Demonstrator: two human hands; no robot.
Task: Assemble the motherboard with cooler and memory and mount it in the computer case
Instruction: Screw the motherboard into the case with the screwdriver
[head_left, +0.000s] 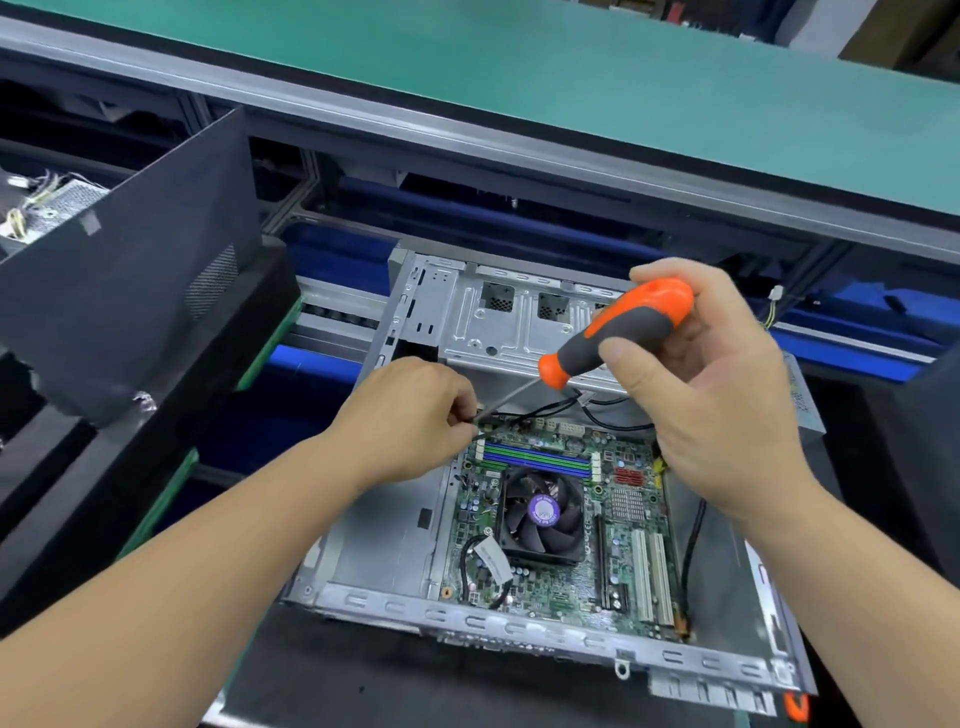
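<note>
The green motherboard (618, 540) lies inside the open silver computer case (395, 551). A black cooler fan (540, 512) with a purple hub sits on it, below the blue and green memory slots (537, 460). My right hand (711, 395) grips the orange and grey handle of a screwdriver (621, 332). Its shaft slants down left to the board's far left corner. There my left hand (415, 415) pinches the shaft's tip end beside a black cable (524, 413). The tip itself is hidden by my fingers.
A black case side panel (140, 280) leans upright at the left. A green-topped shelf (571, 78) spans above the bench. Blue trays (332, 249) lie behind the case. Black cables (691, 545) run along the board's right edge.
</note>
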